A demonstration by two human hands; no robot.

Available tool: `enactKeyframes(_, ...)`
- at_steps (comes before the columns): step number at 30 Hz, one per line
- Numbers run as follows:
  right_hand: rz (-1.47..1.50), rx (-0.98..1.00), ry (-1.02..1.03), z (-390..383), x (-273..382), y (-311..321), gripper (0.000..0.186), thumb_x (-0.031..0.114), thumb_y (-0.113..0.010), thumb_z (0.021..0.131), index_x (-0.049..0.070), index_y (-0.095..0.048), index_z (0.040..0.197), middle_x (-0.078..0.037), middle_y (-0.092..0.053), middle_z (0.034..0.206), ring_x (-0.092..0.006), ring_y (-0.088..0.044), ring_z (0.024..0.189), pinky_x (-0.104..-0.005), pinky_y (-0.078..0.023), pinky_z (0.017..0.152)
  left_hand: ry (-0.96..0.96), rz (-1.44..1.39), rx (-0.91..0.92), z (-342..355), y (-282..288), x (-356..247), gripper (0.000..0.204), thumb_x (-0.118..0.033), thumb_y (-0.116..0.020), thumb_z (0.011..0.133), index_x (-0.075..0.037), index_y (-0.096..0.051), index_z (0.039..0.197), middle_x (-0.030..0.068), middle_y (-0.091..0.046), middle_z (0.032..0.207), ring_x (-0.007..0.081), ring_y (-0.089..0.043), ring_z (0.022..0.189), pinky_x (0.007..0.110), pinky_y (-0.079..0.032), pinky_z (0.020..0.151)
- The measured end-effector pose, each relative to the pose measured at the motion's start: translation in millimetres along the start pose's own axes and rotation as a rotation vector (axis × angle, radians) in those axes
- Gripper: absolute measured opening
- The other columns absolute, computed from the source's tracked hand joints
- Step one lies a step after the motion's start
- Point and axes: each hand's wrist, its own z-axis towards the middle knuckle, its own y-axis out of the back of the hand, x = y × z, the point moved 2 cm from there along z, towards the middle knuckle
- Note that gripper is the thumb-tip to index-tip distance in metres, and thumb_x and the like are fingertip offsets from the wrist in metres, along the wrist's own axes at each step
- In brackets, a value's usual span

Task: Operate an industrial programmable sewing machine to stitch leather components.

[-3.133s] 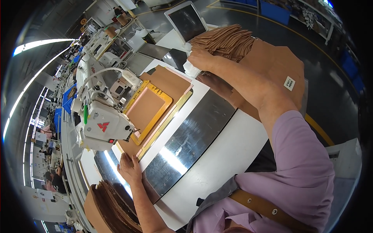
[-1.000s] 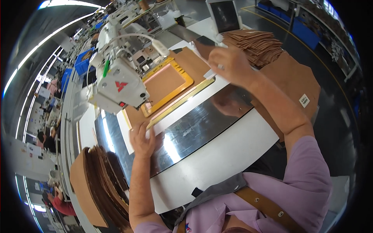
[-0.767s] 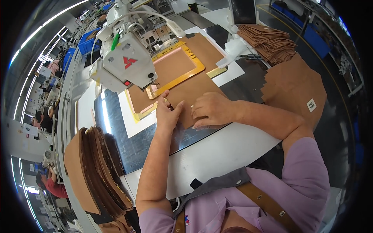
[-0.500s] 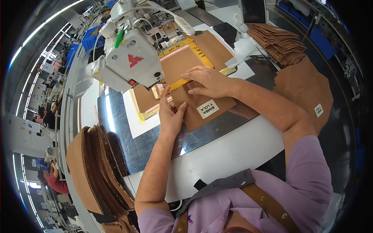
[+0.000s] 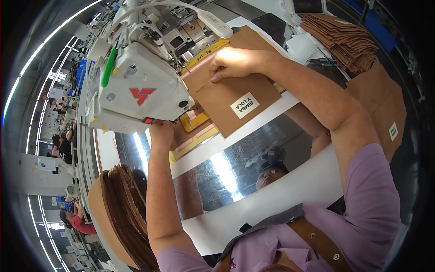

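A brown leather-like panel (image 5: 226, 105) with a white printed label lies partly over a yellow-edged template (image 5: 206, 55) at the sewing machine. My right hand (image 5: 238, 62) is closed in a pinch on the panel's far edge, near the machine's needle area. My left hand (image 5: 161, 132) is by the template's left end, just below the white sewing machine head (image 5: 136, 86). Its fingers are curled inward and partly hidden by the head, so what they touch cannot be seen. Another brown piece lies inside the template beneath the panel.
A stack of brown pieces (image 5: 115, 213) stands by my left forearm. Behind my right arm are a pile of folded brown pieces (image 5: 337, 41) and a loose brown panel (image 5: 378, 97). A shiny metal plate (image 5: 253, 158) covers the table's near part. Co-workers sit far left.
My left hand has left the panel and moved left, below the machine head. My right hand has gone from resting with spread fingers to pinching the panel's far edge. The view has shifted slightly.
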Motion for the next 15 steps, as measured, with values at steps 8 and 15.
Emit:
enactKeyframes(8, 0.062, -0.098, 0.007, 29, -19, -7, 0.020, 0.027, -0.072, 0.095, 0.008, -0.076, 0.100, -0.009, -0.076, 0.095, -0.0243, -0.071, 0.089, -0.0364, -0.053, 0.080, -0.045, -1.418, 0.603, 78, -44, 46, 0.047, -0.035, -0.062, 0.098, -0.005, -0.058, 0.134, 0.0186, -0.065, 0.126, 0.0342, -0.065, 0.112, 0.048, -0.057, 0.093)
enactKeyframes(15, 0.152, -0.121, -0.242, -1, -79, 22, 0.023, 0.028, -0.079, 0.088, 0.007, -0.077, 0.095, -0.007, -0.074, 0.083, -0.0208, -0.068, 0.079, -0.0361, -0.053, 0.075, 0.269, -1.616, 0.523, 64, -54, 33, 0.034, -0.026, -0.064, 0.097, -0.005, -0.060, 0.123, 0.0128, -0.063, 0.108, 0.0279, -0.061, 0.097, 0.036, -0.052, 0.087)
